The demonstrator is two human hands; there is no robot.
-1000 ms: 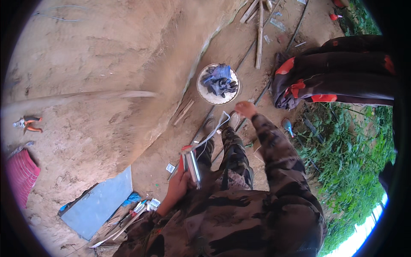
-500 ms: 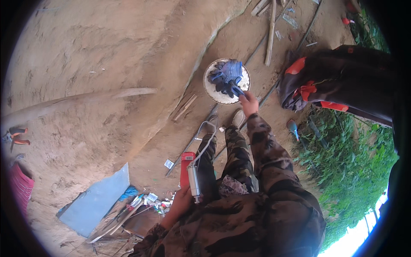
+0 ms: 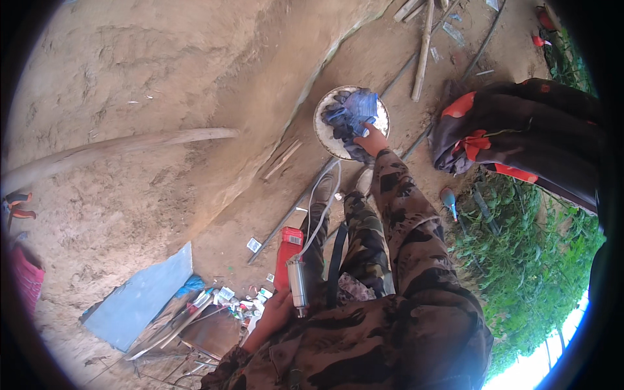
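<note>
Where gloves [image 3: 354,107] crowd a basin [image 3: 318,131], sticks [image 3: 424,55], plants [image 3: 526,237]

Cylinder [image 3: 297,283] — glossy metal; gloves [image 3: 359,104] — matt cloth.

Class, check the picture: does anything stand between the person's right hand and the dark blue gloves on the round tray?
Nothing visible does: the right hand already meets the edge of the dark blue gloves on the round tray. The pale cable lies off to its left.
</note>
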